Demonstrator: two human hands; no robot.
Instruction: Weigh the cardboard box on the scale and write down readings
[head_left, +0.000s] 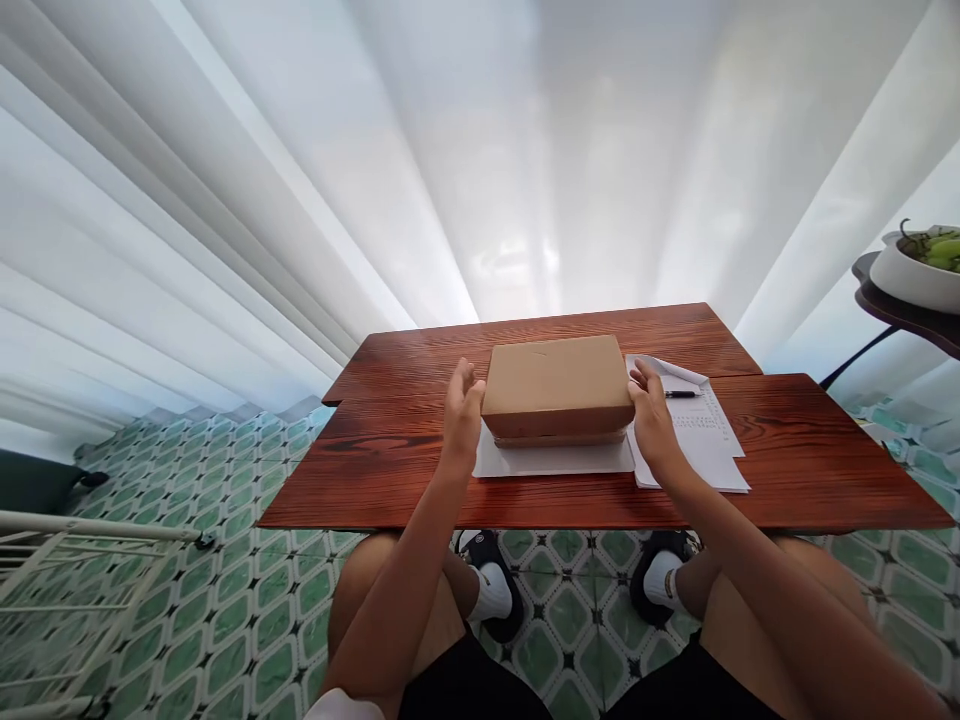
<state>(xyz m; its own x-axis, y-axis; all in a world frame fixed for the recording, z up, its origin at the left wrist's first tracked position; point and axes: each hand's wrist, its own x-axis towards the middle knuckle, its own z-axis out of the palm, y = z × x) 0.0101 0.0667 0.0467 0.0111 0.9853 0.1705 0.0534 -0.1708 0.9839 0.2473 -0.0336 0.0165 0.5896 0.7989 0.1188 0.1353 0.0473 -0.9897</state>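
Note:
A brown cardboard box (559,375) sits at the middle of the wooden table, between my two hands. Beneath its upper part a narrower brown layer (559,439) shows; whether it is the same box or another piece, I cannot tell. My left hand (461,412) presses on the left side, thumb near the front corner and fingers pointing up along the edge. On the right side my right hand (651,412) grips likewise, its thumb at the front corner. A white sheet of paper (555,462) lies under the box.
White papers (705,450) with writing lie right of the box, a black pen (681,394) on top. The dark red wooden table (360,470) ends just above my knees. A potted plant (919,265) stands at far right, a white metal rack (82,580) at lower left. White curtains hang behind.

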